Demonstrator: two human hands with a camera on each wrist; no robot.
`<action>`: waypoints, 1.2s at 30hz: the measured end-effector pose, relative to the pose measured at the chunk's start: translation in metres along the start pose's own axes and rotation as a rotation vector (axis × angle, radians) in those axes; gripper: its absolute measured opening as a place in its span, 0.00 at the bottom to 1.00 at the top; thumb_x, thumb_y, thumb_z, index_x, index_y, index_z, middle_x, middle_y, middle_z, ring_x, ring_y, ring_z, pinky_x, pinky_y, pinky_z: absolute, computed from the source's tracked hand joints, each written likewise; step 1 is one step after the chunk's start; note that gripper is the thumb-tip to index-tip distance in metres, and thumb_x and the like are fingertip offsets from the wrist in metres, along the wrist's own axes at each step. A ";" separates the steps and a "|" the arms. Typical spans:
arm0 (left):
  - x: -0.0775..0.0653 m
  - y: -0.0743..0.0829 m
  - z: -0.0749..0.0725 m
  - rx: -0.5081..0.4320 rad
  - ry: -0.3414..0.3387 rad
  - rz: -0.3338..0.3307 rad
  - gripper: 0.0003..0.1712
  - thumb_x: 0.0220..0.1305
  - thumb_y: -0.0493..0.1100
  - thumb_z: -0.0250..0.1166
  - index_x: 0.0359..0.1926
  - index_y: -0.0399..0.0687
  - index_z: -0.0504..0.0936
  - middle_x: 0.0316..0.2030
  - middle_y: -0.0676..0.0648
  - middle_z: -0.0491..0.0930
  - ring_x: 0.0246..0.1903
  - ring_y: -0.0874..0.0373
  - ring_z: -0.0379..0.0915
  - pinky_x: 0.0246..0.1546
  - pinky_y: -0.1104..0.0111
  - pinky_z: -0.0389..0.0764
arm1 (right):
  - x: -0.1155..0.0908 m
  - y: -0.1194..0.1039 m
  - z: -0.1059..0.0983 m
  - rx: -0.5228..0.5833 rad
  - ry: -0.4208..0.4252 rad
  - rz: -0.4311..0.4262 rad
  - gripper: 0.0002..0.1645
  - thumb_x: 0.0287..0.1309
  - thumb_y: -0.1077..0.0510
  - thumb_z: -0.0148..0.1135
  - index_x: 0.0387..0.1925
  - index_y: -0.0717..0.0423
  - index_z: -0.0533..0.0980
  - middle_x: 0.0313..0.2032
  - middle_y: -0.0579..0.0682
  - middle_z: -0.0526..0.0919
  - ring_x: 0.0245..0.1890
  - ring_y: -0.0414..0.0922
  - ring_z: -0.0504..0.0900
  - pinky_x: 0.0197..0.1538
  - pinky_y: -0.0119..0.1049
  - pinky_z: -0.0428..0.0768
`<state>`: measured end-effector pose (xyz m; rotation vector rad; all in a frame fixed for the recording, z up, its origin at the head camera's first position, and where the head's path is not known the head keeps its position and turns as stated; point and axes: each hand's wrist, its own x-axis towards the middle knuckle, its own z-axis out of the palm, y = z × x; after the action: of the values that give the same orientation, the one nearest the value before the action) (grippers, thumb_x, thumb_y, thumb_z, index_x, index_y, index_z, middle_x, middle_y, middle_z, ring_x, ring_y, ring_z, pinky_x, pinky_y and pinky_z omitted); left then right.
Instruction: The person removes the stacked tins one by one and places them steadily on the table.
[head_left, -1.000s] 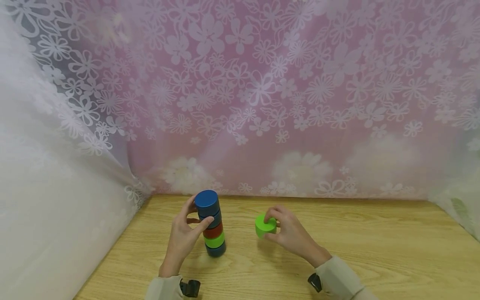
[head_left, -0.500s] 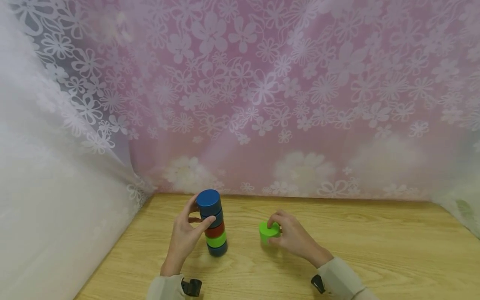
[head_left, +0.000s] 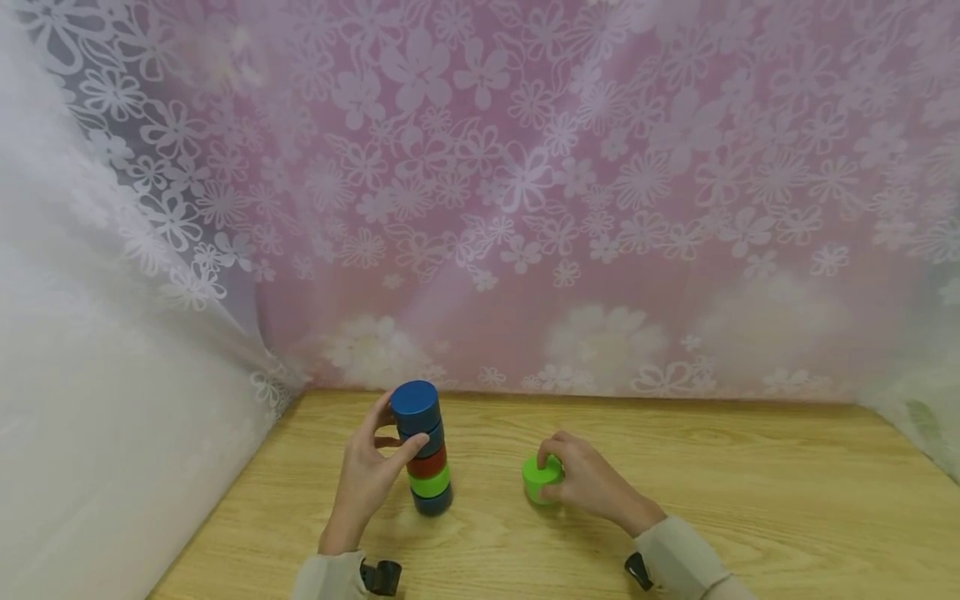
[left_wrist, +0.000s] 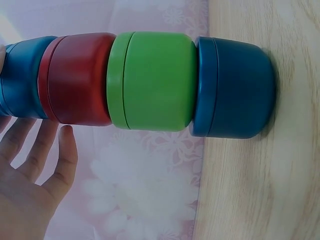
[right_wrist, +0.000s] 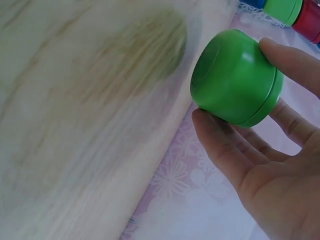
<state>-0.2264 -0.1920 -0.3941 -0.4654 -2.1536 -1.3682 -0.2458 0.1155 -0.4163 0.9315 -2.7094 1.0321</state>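
Note:
A tall stack of small round lidded tins (head_left: 427, 462) stands on the table at the left in the head view. From the bottom up it runs dark blue, green, red, blue and blue. My left hand (head_left: 366, 475) grips the upper blue part, thumb in front and fingers behind. The left wrist view shows the red tin (left_wrist: 80, 79), green tin (left_wrist: 152, 80) and bottom blue tin (left_wrist: 235, 87) lined up. To the right of the stack, my right hand (head_left: 592, 483) pinches a separate green tin (right_wrist: 235, 77) between thumb and fingers, just above the tabletop, its shadow apart from it.
The wood-grain table (head_left: 735, 475) reaches back to a pink flowered curtain (head_left: 480, 208). A white curtain (head_left: 112, 375) hangs along the left side. Black wrist cameras (head_left: 382, 577) sit at both cuffs.
My right hand has moved lower and slightly right, toward me, with the green tin in its fingers. The left hand and the stack have stayed in place.

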 end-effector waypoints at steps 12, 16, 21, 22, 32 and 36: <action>0.003 0.001 0.001 -0.001 -0.002 -0.007 0.38 0.60 0.35 0.75 0.70 0.41 0.71 0.53 0.41 0.82 0.49 0.48 0.77 0.41 0.59 0.83 | -0.002 0.000 0.002 -0.020 -0.030 0.035 0.18 0.46 0.65 0.80 0.35 0.56 0.76 0.45 0.53 0.78 0.42 0.48 0.76 0.41 0.39 0.81; 0.001 0.002 0.000 -0.002 -0.002 -0.010 0.37 0.60 0.35 0.75 0.69 0.41 0.72 0.52 0.41 0.82 0.48 0.48 0.77 0.40 0.61 0.83 | -0.003 -0.001 0.004 -0.013 -0.049 0.044 0.19 0.46 0.66 0.79 0.35 0.56 0.76 0.43 0.51 0.77 0.39 0.47 0.75 0.40 0.39 0.81; 0.001 0.002 0.001 -0.002 0.008 -0.003 0.38 0.60 0.35 0.75 0.70 0.42 0.71 0.52 0.42 0.82 0.48 0.48 0.77 0.39 0.61 0.83 | -0.005 -0.002 0.002 -0.025 -0.064 0.026 0.19 0.45 0.64 0.80 0.35 0.55 0.76 0.40 0.48 0.76 0.39 0.46 0.74 0.39 0.40 0.81; 0.000 0.001 0.001 -0.003 0.011 -0.002 0.38 0.60 0.35 0.75 0.69 0.41 0.71 0.52 0.42 0.82 0.48 0.48 0.77 0.39 0.61 0.83 | -0.005 -0.002 0.001 -0.035 -0.069 0.019 0.19 0.45 0.63 0.81 0.35 0.55 0.76 0.41 0.48 0.76 0.40 0.46 0.74 0.40 0.40 0.81; -0.004 0.001 0.006 -0.012 0.019 -0.014 0.38 0.60 0.34 0.75 0.69 0.39 0.71 0.51 0.41 0.82 0.47 0.48 0.77 0.39 0.60 0.84 | -0.013 0.002 -0.005 -0.039 -0.107 -0.013 0.17 0.49 0.59 0.80 0.35 0.54 0.77 0.44 0.49 0.78 0.42 0.46 0.76 0.42 0.42 0.82; -0.001 0.004 0.005 0.000 0.017 -0.003 0.38 0.60 0.35 0.75 0.70 0.39 0.70 0.51 0.42 0.82 0.48 0.48 0.77 0.40 0.61 0.84 | -0.010 0.000 -0.005 -0.012 -0.110 0.000 0.16 0.52 0.58 0.77 0.39 0.56 0.77 0.46 0.50 0.77 0.39 0.44 0.75 0.39 0.36 0.80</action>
<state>-0.2253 -0.1857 -0.3934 -0.4497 -2.1413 -1.3687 -0.2382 0.1241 -0.4161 1.0151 -2.8004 0.9918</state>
